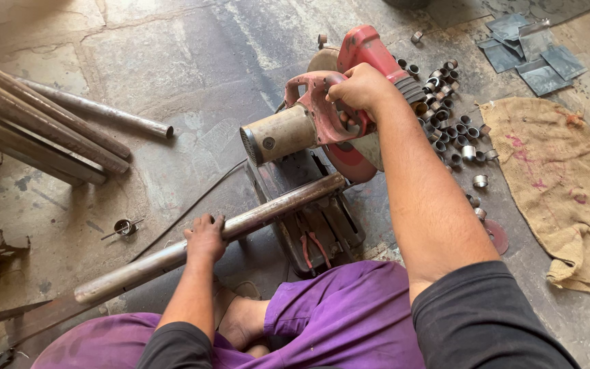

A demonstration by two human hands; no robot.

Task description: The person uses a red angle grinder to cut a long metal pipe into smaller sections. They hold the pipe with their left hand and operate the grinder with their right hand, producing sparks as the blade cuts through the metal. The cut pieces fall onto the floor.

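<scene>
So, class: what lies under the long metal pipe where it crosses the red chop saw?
The pipe rests on the chop saw's dark base, beneath the blade. The left hand grips it. The pipe covers the clamp faces, so whether they grip cannot be seen.

stacked pipes (29, 116) cut off at left edge, saw blade (349, 160) mostly hidden (behind guard and forearm), sheet offcuts (534, 48) clipped at top

Soft, even daylight, faint shadows, sharp focus throughout, slight wide-angle stretch at the edges
</scene>
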